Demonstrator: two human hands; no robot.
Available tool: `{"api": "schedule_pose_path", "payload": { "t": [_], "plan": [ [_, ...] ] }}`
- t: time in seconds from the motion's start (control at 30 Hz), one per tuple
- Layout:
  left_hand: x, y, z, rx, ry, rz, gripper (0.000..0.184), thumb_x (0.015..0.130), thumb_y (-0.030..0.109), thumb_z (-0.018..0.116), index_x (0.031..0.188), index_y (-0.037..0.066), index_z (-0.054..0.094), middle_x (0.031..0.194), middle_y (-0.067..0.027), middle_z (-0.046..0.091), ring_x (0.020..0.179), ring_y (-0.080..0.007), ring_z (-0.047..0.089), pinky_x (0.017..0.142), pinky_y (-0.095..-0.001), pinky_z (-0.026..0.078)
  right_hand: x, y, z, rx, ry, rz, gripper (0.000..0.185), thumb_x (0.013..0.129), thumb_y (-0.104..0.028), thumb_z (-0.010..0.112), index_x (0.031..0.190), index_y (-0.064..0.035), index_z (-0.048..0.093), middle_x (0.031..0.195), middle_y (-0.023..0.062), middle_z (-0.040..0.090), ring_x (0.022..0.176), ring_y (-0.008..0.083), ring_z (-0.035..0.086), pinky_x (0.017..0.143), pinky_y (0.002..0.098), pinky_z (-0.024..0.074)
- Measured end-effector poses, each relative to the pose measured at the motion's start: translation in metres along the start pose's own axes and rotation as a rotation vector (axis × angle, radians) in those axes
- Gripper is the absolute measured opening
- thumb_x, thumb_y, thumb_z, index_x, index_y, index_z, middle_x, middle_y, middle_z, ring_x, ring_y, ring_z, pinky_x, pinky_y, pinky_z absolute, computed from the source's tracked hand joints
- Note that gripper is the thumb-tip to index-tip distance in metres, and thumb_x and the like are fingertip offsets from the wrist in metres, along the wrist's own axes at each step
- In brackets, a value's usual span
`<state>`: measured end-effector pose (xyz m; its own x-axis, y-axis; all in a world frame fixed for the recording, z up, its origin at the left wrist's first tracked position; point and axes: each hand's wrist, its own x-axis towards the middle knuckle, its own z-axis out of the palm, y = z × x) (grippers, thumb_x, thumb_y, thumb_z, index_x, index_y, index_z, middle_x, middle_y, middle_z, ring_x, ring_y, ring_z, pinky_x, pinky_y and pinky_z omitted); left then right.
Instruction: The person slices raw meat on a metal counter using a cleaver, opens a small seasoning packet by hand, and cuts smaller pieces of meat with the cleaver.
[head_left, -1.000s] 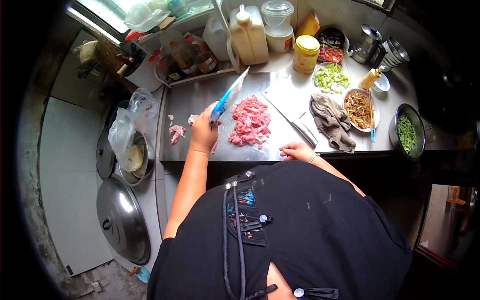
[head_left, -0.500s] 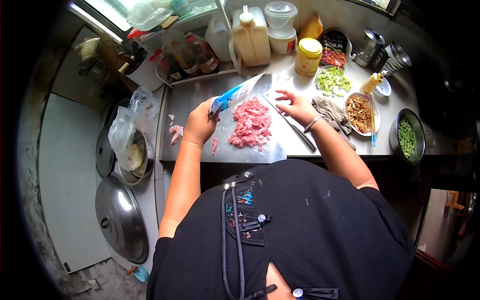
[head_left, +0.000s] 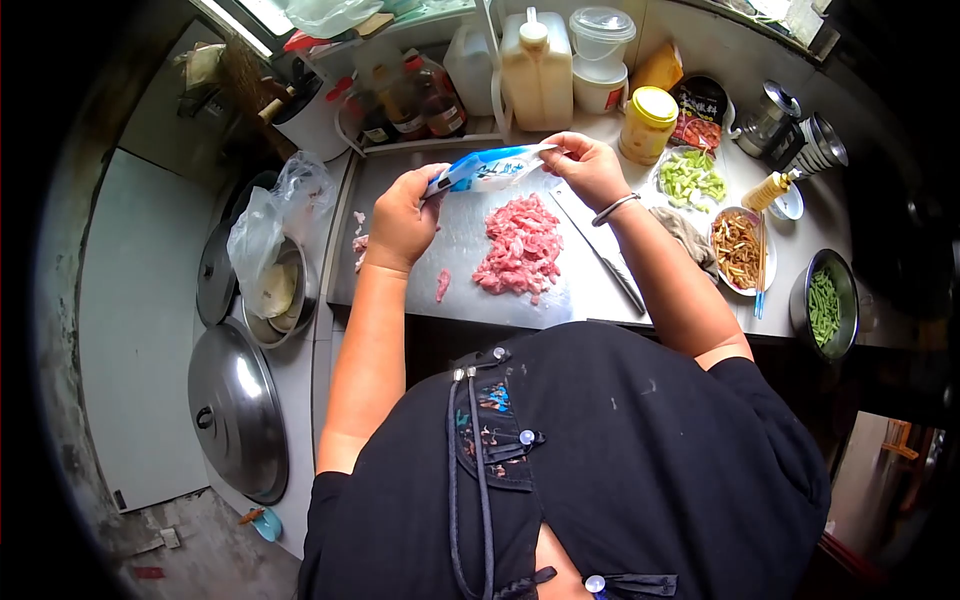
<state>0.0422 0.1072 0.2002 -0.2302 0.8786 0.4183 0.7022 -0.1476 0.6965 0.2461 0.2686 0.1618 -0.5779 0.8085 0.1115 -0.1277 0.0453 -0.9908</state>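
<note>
Two-handed, gripping a blue-and-white plastic packet with left hand and right hand at opposite ends, near sliced pink raw meat.

Back left: dark sauce bottles in a white rack. Just right of it, a pale jug, then stacked plastic tubs and a yellow-lidded jar. Far right: green beans in a dark bowl. Left side: large domed metal lid, knob up; near it, a clear plastic bag partly over a metal bowl.
</note>
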Motion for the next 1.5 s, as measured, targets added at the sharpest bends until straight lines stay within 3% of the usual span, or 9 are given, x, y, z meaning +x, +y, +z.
{"api": "schedule_pose_path", "payload": {
  "t": [0.33, 0.53, 0.6, 1.0, 1.1, 1.2, 1.33, 1.4, 1.5],
  "plan": [
    [-0.008, -0.003, 0.001, -0.025, 0.053, -0.020, 0.027, 0.079, -0.014, 0.049, 0.101, -0.002, 0.059, 0.092, -0.0060, 0.056, 0.078, -0.0129, 0.059, 0.065, -0.0301, 0.060, 0.001, 0.002, 0.005, -0.091, -0.057, 0.011, 0.012, 0.083, -0.012, 0.065, 0.090, -0.0032, 0.066, 0.073, -0.0005, 0.063, 0.068, 0.0048, 0.056, 0.064, 0.0197, 0.0451],
    [-0.016, -0.003, -0.004, -0.017, 0.072, -0.083, 0.018, 0.080, -0.007, 0.056, 0.096, -0.002, 0.061, 0.092, -0.0081, 0.059, 0.076, -0.0147, 0.061, 0.065, -0.0294, 0.058, -0.013, -0.003, 0.008, -0.121, -0.169, 0.051, 0.013, 0.083, -0.013, 0.065, 0.088, -0.0011, 0.066, 0.071, -0.0011, 0.062, 0.065, 0.0041, 0.054, 0.061, 0.0189, 0.0448],
    [-0.019, 0.006, -0.013, 0.116, 0.124, 0.058, 0.012, 0.081, 0.000, 0.059, 0.093, 0.001, 0.062, 0.087, -0.0111, 0.063, 0.074, -0.0195, 0.064, 0.064, -0.0281, 0.054, -0.019, -0.005, 0.010, -0.107, -0.206, 0.088, 0.013, 0.082, -0.012, 0.066, 0.088, -0.0006, 0.066, 0.072, -0.0013, 0.062, 0.065, 0.0038, 0.054, 0.061, 0.0190, 0.0452],
    [-0.033, -0.008, -0.010, 0.116, -0.014, 0.004, 0.016, 0.077, -0.001, 0.063, 0.094, 0.000, 0.062, 0.087, -0.0114, 0.064, 0.077, -0.0193, 0.063, 0.071, -0.0276, 0.051, -0.031, 0.010, 0.012, -0.226, -0.172, 0.106, 0.012, 0.082, -0.009, 0.063, 0.089, 0.0002, 0.065, 0.071, -0.0004, 0.062, 0.065, 0.0038, 0.054, 0.062, 0.0196, 0.0455],
    [-0.034, 0.001, -0.001, 0.000, 0.128, -0.022, 0.019, 0.077, 0.002, 0.065, 0.095, 0.001, 0.062, 0.088, -0.0120, 0.064, 0.080, -0.0212, 0.063, 0.074, -0.0286, 0.050, -0.037, 0.009, 0.015, -0.155, -0.213, 0.151, 0.012, 0.083, -0.009, 0.062, 0.089, 0.0004, 0.065, 0.071, -0.0004, 0.062, 0.065, 0.0041, 0.054, 0.062, 0.0200, 0.0453],
    [-0.037, 0.005, -0.004, 0.028, -0.046, -0.224, 0.019, 0.077, 0.003, 0.067, 0.096, 0.002, 0.063, 0.086, -0.0061, 0.065, 0.080, -0.0137, 0.060, 0.075, -0.0244, 0.047, -0.042, 0.010, 0.018, -0.161, -0.221, 0.134, 0.012, 0.083, -0.009, 0.062, 0.090, 0.0004, 0.064, 0.072, -0.0003, 0.062, 0.066, 0.0046, 0.054, 0.063, 0.0204, 0.0453],
    [-0.040, -0.006, -0.003, 0.108, 0.001, -0.038, 0.016, 0.078, 0.004, 0.066, 0.094, 0.002, 0.064, 0.085, -0.0058, 0.065, 0.078, -0.0132, 0.060, 0.074, -0.0246, 0.047, -0.043, 0.016, 0.018, -0.211, -0.223, 0.121, 0.013, 0.084, -0.009, 0.062, 0.093, 0.0006, 0.063, 0.080, 0.0009, 0.063, 0.072, 0.0056, 0.057, 0.067, 0.0206, 0.0476],
    [-0.041, -0.004, -0.001, 0.080, -0.032, -0.112, 0.016, 0.077, 0.005, 0.067, 0.092, 0.004, 0.063, 0.089, -0.0101, 0.065, 0.081, -0.0212, 0.063, 0.075, -0.0278, 0.048, -0.044, 0.021, 0.016, -0.184, -0.207, 0.114, 0.013, 0.084, -0.009, 0.062, 0.093, 0.0006, 0.063, 0.080, 0.0010, 0.063, 0.073, 0.0056, 0.057, 0.068, 0.0206, 0.0475],
    [-0.040, -0.001, 0.002, -0.001, 0.014, -0.072, 0.013, 0.077, 0.006, 0.067, 0.090, 0.004, 0.063, 0.088, -0.0103, 0.064, 0.079, -0.0219, 0.062, 0.074, -0.0275, 0.048, -0.043, 0.022, 0.016, -0.222, -0.188, 0.129, 0.013, 0.084, -0.009, 0.062, 0.093, 0.0007, 0.063, 0.080, 0.0009, 0.063, 0.073, 0.0057, 0.057, 0.068, 0.0204, 0.0474]
  ]
}}
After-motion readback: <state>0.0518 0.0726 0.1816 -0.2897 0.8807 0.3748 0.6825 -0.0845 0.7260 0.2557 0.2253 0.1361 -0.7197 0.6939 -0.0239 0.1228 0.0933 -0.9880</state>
